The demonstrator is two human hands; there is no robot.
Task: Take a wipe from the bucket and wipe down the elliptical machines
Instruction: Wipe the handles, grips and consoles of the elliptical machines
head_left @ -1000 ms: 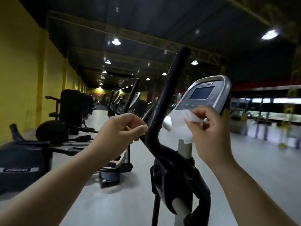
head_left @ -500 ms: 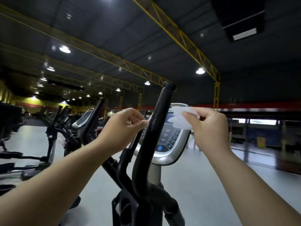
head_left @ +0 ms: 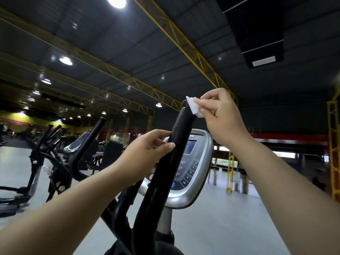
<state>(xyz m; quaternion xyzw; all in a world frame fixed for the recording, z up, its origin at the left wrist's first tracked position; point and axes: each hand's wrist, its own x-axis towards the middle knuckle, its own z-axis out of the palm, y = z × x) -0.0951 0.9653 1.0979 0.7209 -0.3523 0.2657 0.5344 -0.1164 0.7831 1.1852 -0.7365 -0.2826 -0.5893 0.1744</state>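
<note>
A black handlebar [head_left: 165, 181] of the elliptical machine rises through the middle of the head view, in front of its silver-rimmed console [head_left: 207, 162]. My right hand [head_left: 222, 118] pinches a small white wipe [head_left: 193, 107] and holds it against the top end of the handlebar. Lower down, my left hand [head_left: 145, 153] holds the same bar from the left, with thumb and fingertips on it. The bucket is not in view.
A row of other ellipticals [head_left: 81, 144] with black handlebars stretches away on the left over a grey floor [head_left: 230, 218]. A yellow steel column [head_left: 333, 153] stands at the right edge and a thinner yellow post [head_left: 230, 172] behind the console.
My right hand has lifted the wipe from the console up to the top of the handlebar. My left hand has closed in on the bar. The view has swung right and tilted up.
</note>
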